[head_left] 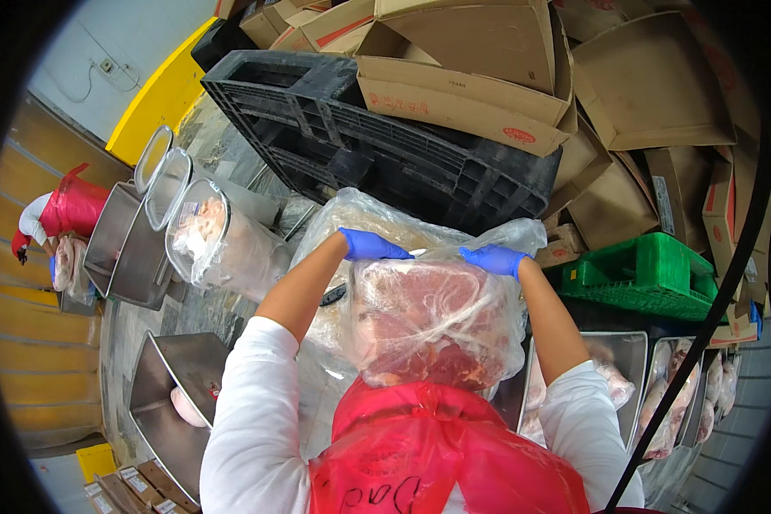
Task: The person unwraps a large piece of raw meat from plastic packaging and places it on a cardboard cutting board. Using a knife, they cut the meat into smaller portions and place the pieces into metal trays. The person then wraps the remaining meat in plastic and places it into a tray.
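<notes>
A clear plastic bag of red meat (420, 317) sits upright against my red apron, in the middle of the head view. My left hand (377, 246), in a blue glove, is closed on the bag's upper left edge. My right hand (491, 259), also gloved in blue, grips the upper right edge, where the plastic is bunched. Just beyond the bag lies more crumpled clear plastic (347, 214) with pale contents that I cannot make out.
Plastic-lined bins (227, 244) and steel tubs (128, 244) stand left; meat-filled tubs (618, 394) stand right. A black pallet (334, 128), cardboard boxes (642, 86) and a green pallet (638, 265) lie beyond. A co-worker in red (68, 206) bends over meat at far left.
</notes>
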A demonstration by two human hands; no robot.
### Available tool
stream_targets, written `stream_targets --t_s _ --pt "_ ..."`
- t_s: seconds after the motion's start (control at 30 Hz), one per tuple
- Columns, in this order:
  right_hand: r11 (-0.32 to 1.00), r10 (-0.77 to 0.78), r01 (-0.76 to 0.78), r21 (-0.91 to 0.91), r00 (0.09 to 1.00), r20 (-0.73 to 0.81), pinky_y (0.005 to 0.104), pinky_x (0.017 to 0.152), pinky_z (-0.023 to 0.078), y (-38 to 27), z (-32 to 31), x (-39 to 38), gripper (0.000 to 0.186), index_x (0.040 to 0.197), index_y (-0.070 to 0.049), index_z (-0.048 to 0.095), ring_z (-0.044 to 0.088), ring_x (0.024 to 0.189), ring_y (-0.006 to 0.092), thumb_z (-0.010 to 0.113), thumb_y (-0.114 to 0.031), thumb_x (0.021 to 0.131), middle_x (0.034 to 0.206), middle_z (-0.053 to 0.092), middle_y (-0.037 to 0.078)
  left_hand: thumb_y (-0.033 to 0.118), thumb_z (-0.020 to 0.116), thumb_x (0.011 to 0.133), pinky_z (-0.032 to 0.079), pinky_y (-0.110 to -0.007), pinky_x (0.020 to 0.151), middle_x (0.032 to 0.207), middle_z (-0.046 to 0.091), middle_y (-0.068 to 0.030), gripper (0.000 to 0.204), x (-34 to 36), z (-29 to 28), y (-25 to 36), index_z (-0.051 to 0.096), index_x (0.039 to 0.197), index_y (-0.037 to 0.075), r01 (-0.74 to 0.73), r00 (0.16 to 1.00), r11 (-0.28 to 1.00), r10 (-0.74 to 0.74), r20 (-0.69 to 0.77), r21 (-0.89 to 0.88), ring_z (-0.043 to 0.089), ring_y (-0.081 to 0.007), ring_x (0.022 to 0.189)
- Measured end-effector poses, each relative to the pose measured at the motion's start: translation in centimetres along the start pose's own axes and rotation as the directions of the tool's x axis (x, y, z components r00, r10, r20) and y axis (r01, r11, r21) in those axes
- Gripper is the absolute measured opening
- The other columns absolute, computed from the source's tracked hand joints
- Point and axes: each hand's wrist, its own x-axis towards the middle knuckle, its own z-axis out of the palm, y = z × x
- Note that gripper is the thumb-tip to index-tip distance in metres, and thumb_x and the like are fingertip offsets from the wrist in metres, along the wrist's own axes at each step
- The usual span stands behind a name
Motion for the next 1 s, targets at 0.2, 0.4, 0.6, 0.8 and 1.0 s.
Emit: stream_targets --t_s 0.2,0.4,0.6,0.8,1.0 --pt "0.972 -0.072 0.052 0.227 0.994 0.08 0.031 0.11 0.029 3.0 0.8 2.5 0.077 0.136 -0.001 0.046 0.045 0.128 0.0246 0.044 -0.063 0.09 0.139 0.047 0.014 0.024 0.056 0.092 0.021 -0.032 0.114 0.144 0.043 -0.0105 0.048 1.9 -0.7 -1.0 0.047 0.139 0.021 -0.119 0.993 0.982 0.115 -0.037 -0.143 0.035 -0.0223 0.136" --pt "0.922 -0.102 0.045 0.384 0.987 0.128 0.029 0.108 0.032 2.1 0.9 2.2 0.068 0.135 -0.004 0.05 0.048 0.123 0.0198 0.053 -0.056 0.09 0.135 0.052 0.01 0.047 0.062 0.086 0.038 -0.035 0.104 0.131 0.057 -0.0109 0.053 3.5 -0.1 -2.2 0.057 0.13 0.018 -0.007 1.0 0.982 0.009 -0.007 0.19 0.053 -0.0256 0.12" --pt "0.737 -0.023 -0.221 0.638 0.936 0.35 0.0279 0.105 0.036 0.2 0.1 1.7 0.071 0.137 -0.005 0.047 0.051 0.12 0.0179 0.062 -0.051 0.086 0.135 0.052 0.008 0.048 0.064 0.081 0.049 -0.036 0.085 0.101 0.069 -0.0149 0.042 7.8 0.5 -7.4 0.072 0.1 0.012 0.064 0.997 0.867 -0.039 -0.06 0.495 0.065 -0.0246 0.093" --pt "0.742 -0.038 -0.194 0.642 0.944 0.328 0.0286 0.104 0.038 1.3 0.3 3.2 0.074 0.137 -0.004 0.047 0.053 0.118 0.0185 0.067 -0.05 0.082 0.133 0.053 0.009 0.026 0.067 0.084 0.051 -0.032 0.072 0.081 0.069 -0.0072 0.02 7.7 1.1 -8.8 0.07 0.088 0.007 -0.04 0.925 0.981 0.107 -0.363 0.188 0.063 -0.0173 0.073" --pt "0.689 -0.042 -0.181 0.701 0.957 0.288 0.0297 0.103 0.038 0.7 0.8 1.2 0.065 0.133 -0.003 0.051 0.053 0.116 0.0168 0.067 -0.043 0.085 0.13 0.056 0.01 0.041 0.067 0.087 0.048 -0.032 0.081 0.087 0.066 -0.0056 0.037 6.9 2.1 -7.0 0.066 0.097 0.006 -0.189 0.958 0.955 0.129 -0.254 -0.228 0.058 -0.0155 0.083"
